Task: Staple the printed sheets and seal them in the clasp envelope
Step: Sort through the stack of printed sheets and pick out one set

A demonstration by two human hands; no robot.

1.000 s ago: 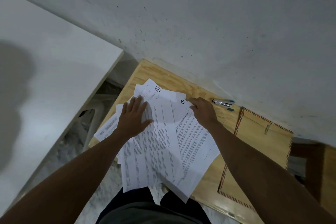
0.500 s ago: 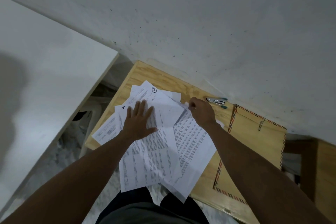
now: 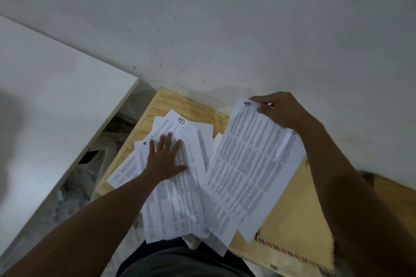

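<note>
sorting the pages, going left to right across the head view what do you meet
white tabletop → sheet marked 4 → left hand → sheet marked 1 → right hand → clasp envelope

**Clearance: wooden desk**

Loose white printed sheets (image 3: 180, 200) cover the light wooden desktop (image 3: 171, 101); bare strip only along the grey wall (image 3: 225, 29). Brown striped-edge envelope (image 3: 297, 227) fills the right. White tabletop (image 3: 45, 96) bounds the left, gap between.

We see a light wooden table (image 3: 171, 105) against the wall. Loose printed sheets (image 3: 177, 204) fan across its middle, overhanging the six-o'clock edge; at four o'clock lies a brown envelope (image 3: 299, 220) with striped border.
</note>
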